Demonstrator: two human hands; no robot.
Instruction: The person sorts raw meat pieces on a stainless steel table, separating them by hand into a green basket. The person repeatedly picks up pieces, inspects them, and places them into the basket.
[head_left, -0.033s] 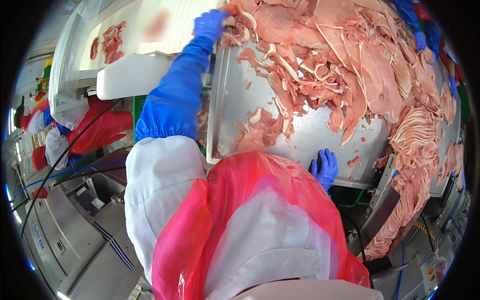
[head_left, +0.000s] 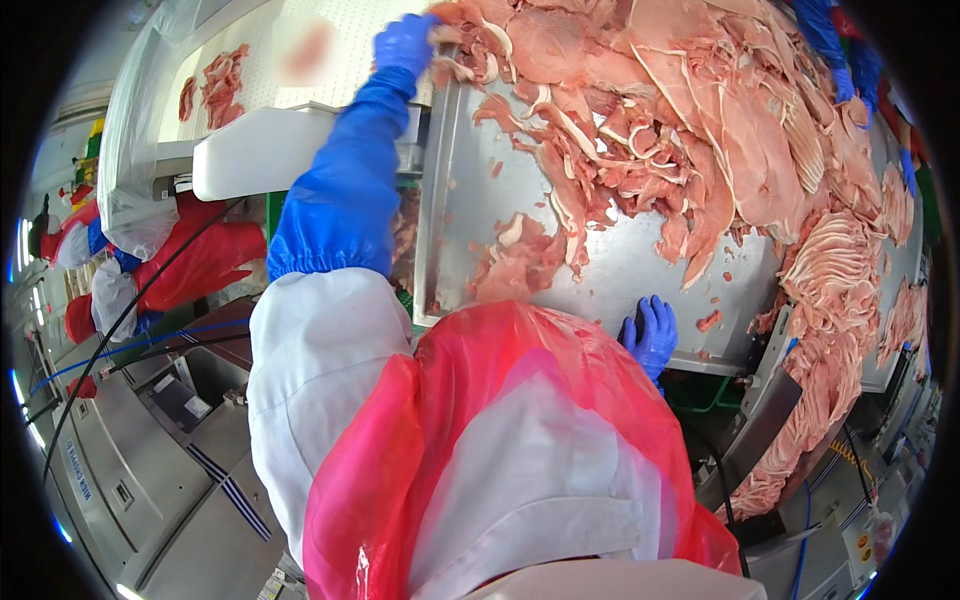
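Observation:
My left hand [head_left: 405, 43], in a blue glove, is stretched out to the top left. It is over the border between the white perforated belt [head_left: 285, 80] and the metal tray [head_left: 432, 215]. Its fingertips are at the edge of the sliced raw meat [head_left: 545, 45], too unclear to show whether they pinch any. My right hand [head_left: 652, 335], also blue-gloved, rests at the tray's near rim with its fingers stretched out and no meat in it. Ragged meat trimmings [head_left: 640, 150] lie mid-tray, and a thin, torn piece [head_left: 517, 260] lies nearer me.
A white guard block [head_left: 262, 152] juts beside my left sleeve. Small meat pieces [head_left: 223, 85] lie on the belt. Folded slices [head_left: 825, 290] run down the right side past a metal plate [head_left: 765, 400]. Another person's blue-gloved hand [head_left: 843, 85] is at the far right.
My left hand has shifted slightly to the left, off the meat's edge toward the belt. My right hand stays at the tray rim.

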